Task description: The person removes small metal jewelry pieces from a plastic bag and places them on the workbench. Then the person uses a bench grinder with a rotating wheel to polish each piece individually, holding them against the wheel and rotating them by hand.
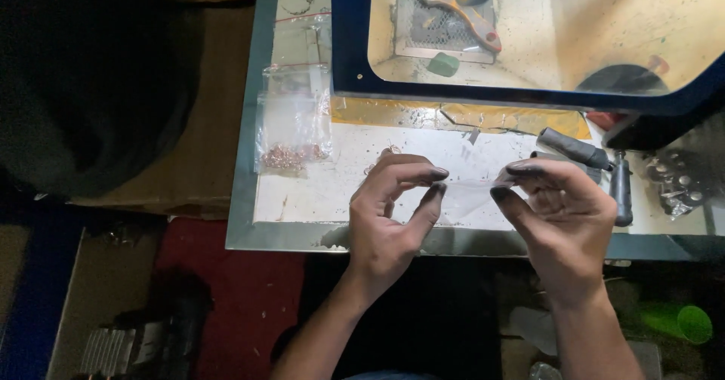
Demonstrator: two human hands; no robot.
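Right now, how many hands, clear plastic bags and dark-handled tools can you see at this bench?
Hands: 2, the left hand and right hand, pinching one clear bag between them.
Clear bags: 3, that one, a bag of small coppery pieces, and another bag behind it.
Dark-handled tools: 2, a thick one and a thin one.
Total: 7

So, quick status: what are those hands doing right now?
Left hand and right hand pinch a small clear plastic bag between them. Bag of coppery bits lies aside. Nothing in the way.
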